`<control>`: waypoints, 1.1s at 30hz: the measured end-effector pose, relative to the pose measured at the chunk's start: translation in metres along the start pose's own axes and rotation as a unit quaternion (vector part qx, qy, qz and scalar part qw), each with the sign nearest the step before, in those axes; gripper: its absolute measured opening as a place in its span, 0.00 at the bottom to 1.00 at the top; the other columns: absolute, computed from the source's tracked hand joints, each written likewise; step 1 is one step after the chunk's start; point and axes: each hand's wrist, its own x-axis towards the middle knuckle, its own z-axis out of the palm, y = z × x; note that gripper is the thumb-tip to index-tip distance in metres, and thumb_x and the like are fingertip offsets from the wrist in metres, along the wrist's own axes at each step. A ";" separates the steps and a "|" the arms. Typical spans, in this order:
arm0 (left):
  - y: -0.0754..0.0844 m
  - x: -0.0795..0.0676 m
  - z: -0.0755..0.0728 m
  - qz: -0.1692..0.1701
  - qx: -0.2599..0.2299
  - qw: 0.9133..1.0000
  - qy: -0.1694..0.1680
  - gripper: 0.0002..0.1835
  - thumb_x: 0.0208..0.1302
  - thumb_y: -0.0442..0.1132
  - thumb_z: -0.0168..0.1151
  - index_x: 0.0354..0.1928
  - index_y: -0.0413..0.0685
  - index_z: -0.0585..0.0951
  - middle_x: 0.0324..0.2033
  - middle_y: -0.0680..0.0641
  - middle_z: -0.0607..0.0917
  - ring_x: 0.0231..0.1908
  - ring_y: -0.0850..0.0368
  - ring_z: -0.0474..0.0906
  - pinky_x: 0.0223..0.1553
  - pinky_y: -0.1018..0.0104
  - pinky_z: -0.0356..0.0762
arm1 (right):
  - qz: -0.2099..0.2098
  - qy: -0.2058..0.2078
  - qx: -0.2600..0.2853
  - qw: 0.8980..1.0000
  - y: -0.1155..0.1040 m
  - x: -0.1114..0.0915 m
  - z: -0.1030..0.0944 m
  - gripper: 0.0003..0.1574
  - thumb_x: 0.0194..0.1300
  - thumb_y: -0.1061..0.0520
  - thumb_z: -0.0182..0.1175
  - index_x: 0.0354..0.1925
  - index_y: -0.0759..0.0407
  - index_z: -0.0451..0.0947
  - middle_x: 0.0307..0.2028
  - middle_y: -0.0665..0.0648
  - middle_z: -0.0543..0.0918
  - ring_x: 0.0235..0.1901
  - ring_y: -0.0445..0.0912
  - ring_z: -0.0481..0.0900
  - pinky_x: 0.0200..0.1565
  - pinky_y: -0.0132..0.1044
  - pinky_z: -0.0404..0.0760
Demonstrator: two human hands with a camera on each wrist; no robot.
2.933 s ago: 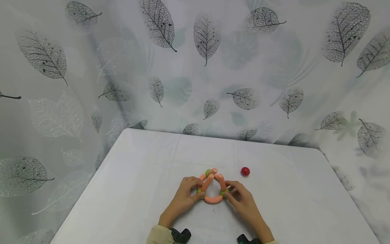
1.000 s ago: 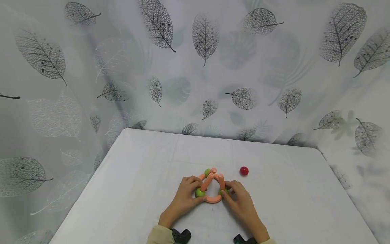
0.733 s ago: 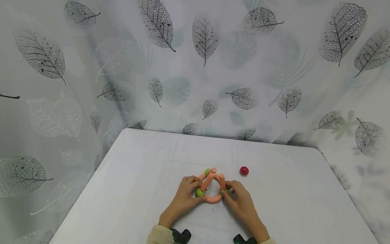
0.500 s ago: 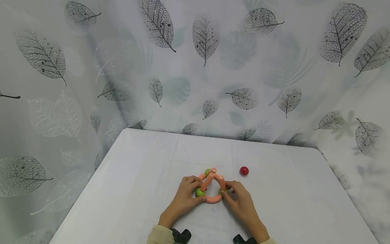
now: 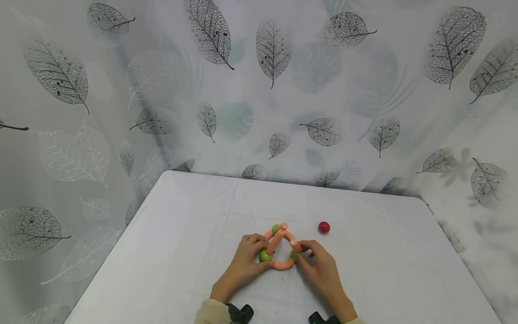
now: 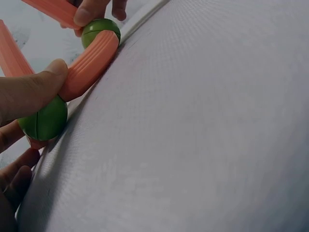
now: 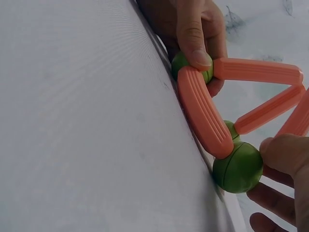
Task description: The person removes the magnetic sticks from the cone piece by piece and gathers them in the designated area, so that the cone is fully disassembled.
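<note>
A ball-and-rod construction toy stands on the white table, its ring made of curved orange rods [image 5: 283, 265] joined by green balls. Straight orange rods [image 5: 275, 241] rise from the balls, their upper ends apart in the head view. My left hand [image 5: 247, 254] holds the left green ball [image 5: 265, 255], thumb on the ball and the front curved rod, fingers behind. With thumb and fingers my right hand [image 5: 321, 265] pinches the right straight rod [image 5: 296, 245] low down, close to the right green ball [image 7: 237, 166]. A third green ball [image 5: 275, 229] sits at the back.
A red ball [image 5: 323, 227] lies on the table [image 5: 202, 211], behind and right of the toy. Leaf-patterned curtains [image 5: 243, 148] hang behind the table and along its sides. Black devices [image 5: 241, 313] are worn at both wrists.
The right straight rod has tilted, its upper end now lower and closer to me. My right hand has shifted only slightly with it. The left hand and the red ball stay put.
</note>
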 end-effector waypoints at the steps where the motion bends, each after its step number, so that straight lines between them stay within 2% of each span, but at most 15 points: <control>1: 0.000 0.000 0.000 0.000 0.001 1.000 0.000 0.17 0.53 0.44 0.82 0.43 0.56 0.85 0.50 0.53 0.84 0.53 0.53 0.74 0.59 0.51 0.71 | 0.006 0.002 -0.003 1.000 0.000 0.000 0.000 0.26 0.51 0.69 0.79 0.47 0.55 0.82 0.38 0.46 0.87 0.37 0.40 0.84 0.36 0.33 0.83; 4: 0.001 0.000 -0.001 -0.003 0.000 1.000 -0.002 0.17 0.54 0.44 0.82 0.43 0.56 0.85 0.51 0.53 0.84 0.53 0.53 0.74 0.59 0.51 0.72 | 0.021 0.008 -0.002 1.000 -0.001 0.000 -0.001 0.26 0.51 0.69 0.79 0.47 0.55 0.83 0.37 0.47 0.87 0.37 0.39 0.84 0.35 0.34 0.83; 11: 0.002 0.000 -0.002 -0.017 -0.005 1.000 -0.010 0.16 0.55 0.45 0.81 0.43 0.56 0.85 0.50 0.54 0.83 0.53 0.54 0.74 0.60 0.50 0.71 | 0.019 0.042 0.010 0.999 0.006 0.001 -0.003 0.24 0.54 0.69 0.77 0.48 0.57 0.84 0.37 0.48 0.87 0.35 0.42 0.83 0.35 0.31 0.81; 17: 0.000 0.000 -0.001 -0.010 -0.002 1.000 -0.007 0.16 0.56 0.46 0.81 0.43 0.57 0.85 0.50 0.54 0.83 0.53 0.53 0.73 0.59 0.49 0.72 | 0.058 0.054 -0.014 0.997 0.014 0.002 -0.012 0.24 0.54 0.69 0.78 0.48 0.58 0.83 0.39 0.52 0.87 0.36 0.44 0.82 0.37 0.34 0.81; 22: 0.000 0.000 0.000 0.005 0.002 1.000 -0.001 0.15 0.56 0.46 0.80 0.42 0.57 0.84 0.50 0.54 0.83 0.53 0.53 0.74 0.59 0.50 0.72 | 0.073 0.047 -0.049 0.995 0.024 0.003 -0.020 0.24 0.52 0.69 0.78 0.48 0.59 0.83 0.40 0.54 0.86 0.38 0.45 0.80 0.39 0.38 0.81; 28: 0.000 0.000 -0.001 -0.003 -0.008 1.000 -0.010 0.15 0.56 0.46 0.80 0.43 0.56 0.84 0.51 0.53 0.83 0.54 0.53 0.73 0.59 0.50 0.71 | 0.087 0.017 -0.079 0.993 0.038 0.001 -0.029 0.21 0.55 0.70 0.75 0.47 0.59 0.84 0.42 0.56 0.87 0.40 0.48 0.79 0.43 0.44 0.78; 33: -0.001 -0.001 0.000 -0.007 -0.003 1.000 -0.011 0.14 0.58 0.46 0.79 0.43 0.56 0.84 0.52 0.54 0.83 0.53 0.53 0.73 0.59 0.50 0.72 | 0.109 -0.001 -0.102 0.989 0.046 0.000 -0.037 0.18 0.55 0.66 0.74 0.46 0.58 0.85 0.39 0.56 0.88 0.40 0.53 0.80 0.41 0.51 0.75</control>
